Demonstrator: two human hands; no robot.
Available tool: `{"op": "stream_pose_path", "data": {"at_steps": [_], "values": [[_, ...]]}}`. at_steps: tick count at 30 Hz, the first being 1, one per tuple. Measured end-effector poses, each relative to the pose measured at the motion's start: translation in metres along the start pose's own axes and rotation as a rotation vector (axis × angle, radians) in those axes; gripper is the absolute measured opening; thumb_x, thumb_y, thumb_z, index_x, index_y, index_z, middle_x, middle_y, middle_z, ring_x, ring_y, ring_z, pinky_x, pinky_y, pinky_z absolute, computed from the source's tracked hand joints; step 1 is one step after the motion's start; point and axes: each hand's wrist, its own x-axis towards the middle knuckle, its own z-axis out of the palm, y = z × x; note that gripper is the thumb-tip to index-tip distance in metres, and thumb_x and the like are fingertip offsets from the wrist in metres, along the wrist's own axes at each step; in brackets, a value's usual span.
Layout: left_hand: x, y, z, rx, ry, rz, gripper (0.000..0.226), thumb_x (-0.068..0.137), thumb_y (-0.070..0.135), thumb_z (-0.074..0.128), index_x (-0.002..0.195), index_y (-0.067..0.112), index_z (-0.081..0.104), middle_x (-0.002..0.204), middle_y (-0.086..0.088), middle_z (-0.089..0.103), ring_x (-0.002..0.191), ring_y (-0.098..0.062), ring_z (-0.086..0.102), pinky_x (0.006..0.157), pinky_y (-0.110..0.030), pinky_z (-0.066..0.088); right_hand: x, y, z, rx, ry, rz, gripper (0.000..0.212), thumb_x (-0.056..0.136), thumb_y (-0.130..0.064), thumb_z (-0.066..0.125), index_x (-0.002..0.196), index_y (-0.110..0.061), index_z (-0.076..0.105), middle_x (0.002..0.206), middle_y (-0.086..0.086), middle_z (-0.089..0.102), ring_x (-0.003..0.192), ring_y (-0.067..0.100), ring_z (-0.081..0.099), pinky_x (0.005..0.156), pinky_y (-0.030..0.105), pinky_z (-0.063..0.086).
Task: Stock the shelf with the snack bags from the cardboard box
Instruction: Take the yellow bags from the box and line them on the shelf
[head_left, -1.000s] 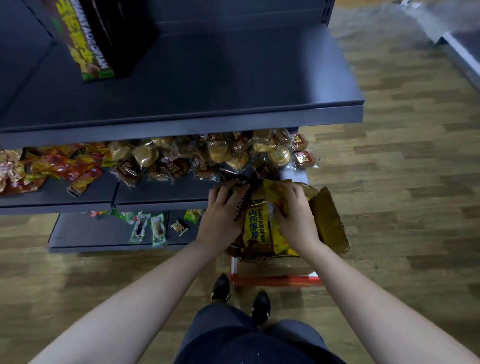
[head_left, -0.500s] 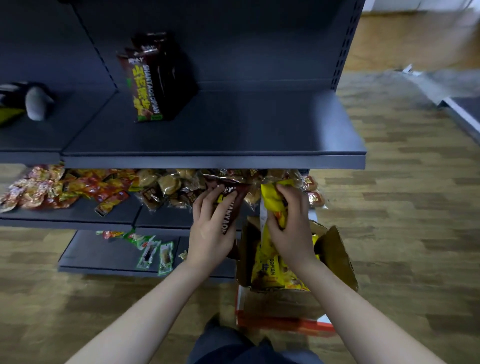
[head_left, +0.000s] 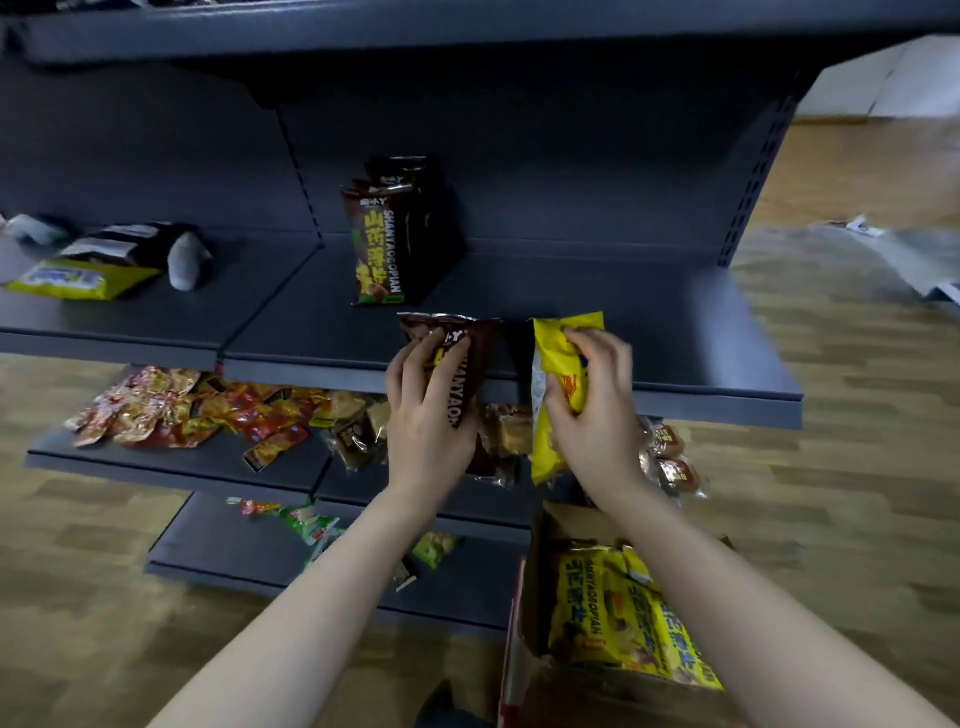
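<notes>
My left hand grips a dark brown snack bag upright at the front edge of the dark grey shelf. Beside it, my right hand grips a yellow snack bag, also upright at that edge. Further back on the same shelf stands a row of dark brown bags. The open cardboard box sits low at the right on the floor, with several yellow bags inside.
A yellow-green pack and dark packs lie on the left shelf section. The shelf below holds heaps of red snack packets and wrapped pastries. Green packets lie on the bottom shelf. Wooden floor spreads to the right.
Both hands have risen from the box to the shelf's front edge, the left carrying the brown bag and the right the yellow one. The view has tilted up.
</notes>
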Motion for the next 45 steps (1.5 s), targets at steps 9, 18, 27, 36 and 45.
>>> {"op": "stream_pose_path", "data": {"at_steps": [9,18,27,36,45], "values": [[0.055,-0.052,-0.009,-0.005,0.038,0.016,0.061,0.079,0.007,0.068,0.132,0.020,0.040,0.138,-0.010,0.040,0.128,-0.032,0.032,0.105,-0.033,0.026,0.050,-0.022,0.043,-0.004,0.037,-0.030,0.045,0.088,-0.015,0.059,0.132,-0.016,0.046,0.132,-0.001,0.036,0.122,0.016,0.045,0.091,0.024,0.042],[0.115,-0.100,0.001,-0.030,0.005,-0.017,0.055,0.081,0.010,0.064,0.133,0.015,0.048,0.139,-0.008,0.041,0.129,-0.029,0.031,0.087,-0.038,0.045,0.089,-0.030,0.082,-0.060,0.063,-0.028,0.044,0.089,-0.017,0.059,0.131,-0.016,0.047,0.132,-0.001,0.036,0.118,0.015,0.048,0.084,0.022,0.045],[0.158,-0.143,0.037,-0.013,-0.036,-0.010,0.053,0.080,0.010,0.066,0.130,0.014,0.050,0.136,-0.009,0.045,0.127,-0.031,0.034,0.076,-0.046,0.055,0.116,-0.029,0.112,-0.107,0.078,-0.001,0.045,0.088,-0.017,0.060,0.131,-0.017,0.047,0.131,-0.002,0.037,0.117,0.016,0.049,0.085,0.028,0.049],[0.169,-0.167,0.058,0.185,0.108,0.053,0.050,0.086,0.020,0.060,0.133,0.008,0.047,0.137,-0.018,0.046,0.127,-0.036,0.039,0.098,-0.046,0.042,0.128,-0.019,0.128,-0.117,0.069,0.046,0.044,0.088,-0.016,0.059,0.130,-0.016,0.047,0.131,-0.003,0.035,0.117,0.013,0.047,0.088,0.028,0.047],[0.159,-0.173,0.065,0.330,0.000,0.056,0.063,0.083,0.031,0.059,0.138,0.013,0.034,0.142,-0.019,0.041,0.130,-0.037,0.038,0.093,-0.050,0.043,0.131,-0.016,0.152,-0.091,0.079,0.103,0.042,0.088,-0.016,0.060,0.128,-0.017,0.049,0.132,-0.005,0.036,0.116,0.007,0.047,0.085,0.023,0.044]]}}
